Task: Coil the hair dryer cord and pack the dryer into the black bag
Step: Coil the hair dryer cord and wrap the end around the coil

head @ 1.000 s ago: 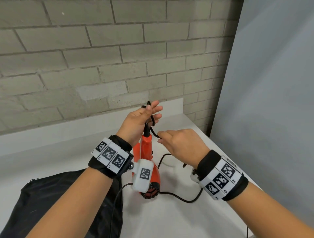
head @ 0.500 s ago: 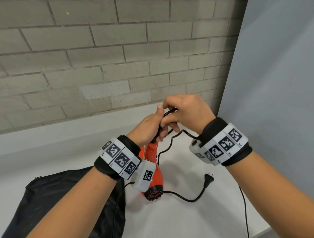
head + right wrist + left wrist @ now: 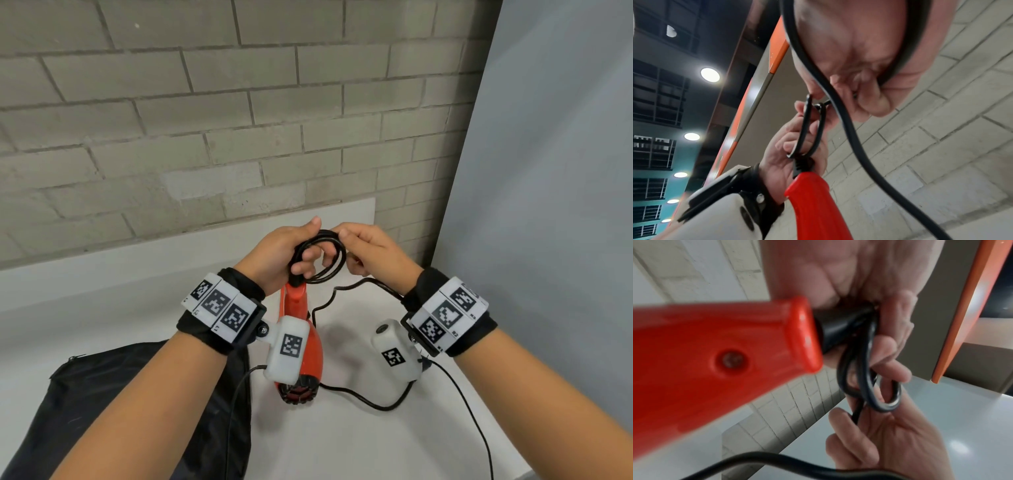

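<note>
The orange-red hair dryer (image 3: 308, 346) hangs nozzle-down over the white table, handle end up (image 3: 715, 353) (image 3: 813, 203). My left hand (image 3: 284, 253) grips the black cord (image 3: 322, 260) where it leaves the handle and holds a couple of small loops of it (image 3: 871, 386) (image 3: 809, 134). My right hand (image 3: 370, 253) pinches the cord at the top right of the loops. The rest of the cord (image 3: 849, 129) trails under my right wrist, down to the table and curves past the dryer's nozzle (image 3: 376, 404). The black bag (image 3: 113, 404) lies flat at lower left.
A brick wall (image 3: 205, 120) stands close behind the table (image 3: 342, 445). A grey panel (image 3: 548, 205) closes off the right side. The table's right edge runs near my right forearm. Thin black cables hang from both wrist cameras.
My right hand carried the cord up to my left hand and laid another loop there. Both hands have risen slightly; the plug seen on the table earlier is now hidden behind my right wrist camera.
</note>
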`<state>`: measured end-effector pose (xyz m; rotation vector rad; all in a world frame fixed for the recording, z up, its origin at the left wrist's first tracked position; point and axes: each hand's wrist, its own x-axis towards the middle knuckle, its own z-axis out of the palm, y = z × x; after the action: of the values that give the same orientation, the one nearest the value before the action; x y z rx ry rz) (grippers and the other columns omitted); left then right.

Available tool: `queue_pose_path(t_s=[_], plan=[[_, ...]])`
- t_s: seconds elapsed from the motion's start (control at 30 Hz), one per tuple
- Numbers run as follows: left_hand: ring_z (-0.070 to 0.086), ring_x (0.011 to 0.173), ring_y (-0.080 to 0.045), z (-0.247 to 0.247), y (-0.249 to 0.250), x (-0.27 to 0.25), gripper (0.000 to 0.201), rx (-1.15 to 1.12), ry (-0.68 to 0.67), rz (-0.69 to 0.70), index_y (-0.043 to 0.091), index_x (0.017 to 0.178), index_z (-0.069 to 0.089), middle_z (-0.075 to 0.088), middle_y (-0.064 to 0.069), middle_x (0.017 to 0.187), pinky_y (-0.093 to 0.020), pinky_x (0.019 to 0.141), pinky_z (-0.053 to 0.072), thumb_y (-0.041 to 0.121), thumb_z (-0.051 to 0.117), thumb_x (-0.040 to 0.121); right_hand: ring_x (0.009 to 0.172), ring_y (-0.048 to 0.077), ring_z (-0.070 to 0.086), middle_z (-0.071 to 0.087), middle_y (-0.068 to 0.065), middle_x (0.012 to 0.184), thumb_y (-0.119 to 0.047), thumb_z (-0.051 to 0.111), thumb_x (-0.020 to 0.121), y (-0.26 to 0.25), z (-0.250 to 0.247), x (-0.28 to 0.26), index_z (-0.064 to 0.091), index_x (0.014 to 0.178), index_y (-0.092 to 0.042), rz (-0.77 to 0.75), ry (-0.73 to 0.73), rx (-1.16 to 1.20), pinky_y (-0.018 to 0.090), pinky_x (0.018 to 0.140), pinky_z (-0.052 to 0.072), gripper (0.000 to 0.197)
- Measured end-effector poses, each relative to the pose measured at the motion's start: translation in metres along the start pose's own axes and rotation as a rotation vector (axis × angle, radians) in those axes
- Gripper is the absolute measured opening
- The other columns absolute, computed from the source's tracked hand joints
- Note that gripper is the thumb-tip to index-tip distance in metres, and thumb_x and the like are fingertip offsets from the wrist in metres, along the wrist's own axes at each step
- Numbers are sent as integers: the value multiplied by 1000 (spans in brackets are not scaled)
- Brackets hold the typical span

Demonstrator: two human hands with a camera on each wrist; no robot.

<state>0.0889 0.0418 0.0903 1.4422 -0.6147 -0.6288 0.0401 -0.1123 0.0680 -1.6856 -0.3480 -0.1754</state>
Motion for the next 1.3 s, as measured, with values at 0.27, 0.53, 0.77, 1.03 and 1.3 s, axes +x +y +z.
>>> queue_pose_path(t_s=[0.27, 0.53, 0.77, 1.03, 1.3], plan=[[29, 37, -2, -3, -2, 2, 35, 45, -33, 50, 9, 75, 58, 44, 11, 46, -15, 49, 41, 29, 38, 94, 37, 0, 41, 61, -11, 48, -7, 40, 95, -1, 1, 5, 59, 69, -19, -93, 181, -155, 8, 42, 32, 35], [29, 37, -2, 0, -4, 3, 35, -66, -22, 60, 8, 78, 55, 36, 11, 44, -15, 48, 37, 22, 28, 97, 61, 3, 56, 60, -3, 69, -14, 39, 93, 21, 5, 1, 52, 111, -7, -103, 209, -677, 22, 62, 42, 23], [39, 45, -5, -8, -9, 5, 35, -268, 78, 103, 7, 95, 58, 52, 11, 56, -22, 60, 37, 15, 24, 95, 63, 1, 53, 62, 1, 79, -12, 43, 93, 64, 18, -25, 50, 106, -15, 167, 145, -612, 13, 61, 43, 14], [53, 53, -4, -14, -12, 9, 31, -374, 141, 155, 8, 101, 59, 67, 8, 68, -17, 59, 49, 12, 29, 95, 51, 8, 65, 59, -3, 63, -4, 35, 97, 44, 15, -22, 56, 93, -14, 56, 494, 417, 22, 64, 57, 23], [38, 40, -4, -15, -9, 8, 34, -398, 154, 109, 7, 95, 56, 41, 11, 44, -18, 56, 43, 17, 24, 96, 32, 0, 31, 41, -6, 54, -16, 35, 99, 29, -4, -8, 60, 91, -16, 0, 613, 168, 12, 34, 25, 26]])
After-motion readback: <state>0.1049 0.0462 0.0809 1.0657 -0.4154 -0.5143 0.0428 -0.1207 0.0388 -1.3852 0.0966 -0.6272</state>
